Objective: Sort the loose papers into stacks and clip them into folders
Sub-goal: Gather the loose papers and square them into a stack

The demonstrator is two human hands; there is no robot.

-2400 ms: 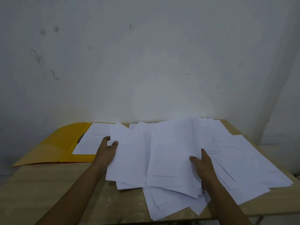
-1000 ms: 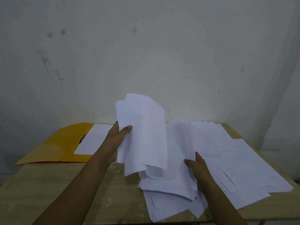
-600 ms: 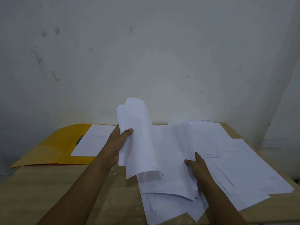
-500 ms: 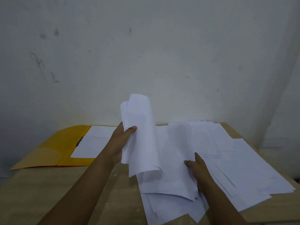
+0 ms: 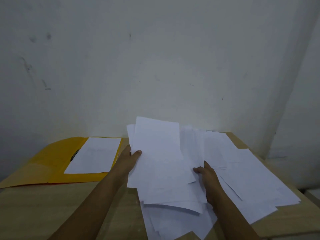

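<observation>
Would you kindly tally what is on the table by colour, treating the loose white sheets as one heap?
Yellow: 1, the open folder.
White: 2, the sheet lying in the folder, and the heap of loose papers; its sheets overlap too much to count.
Total: 3.

Single head-worn wide view, facing forward and down, close over table (image 5: 52, 210), wall (image 5: 155, 58) behind

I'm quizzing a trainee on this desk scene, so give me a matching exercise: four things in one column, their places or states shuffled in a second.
Things:
1. left hand
2. right hand
3. yellow folder
4. single sheet

States:
A. lies open at the table's left
B. grips a lifted bundle's left edge
C. rests in the folder beside its clip
D. holds papers on the pile

Pairs: 1-B, 2-D, 3-A, 4-C
</observation>
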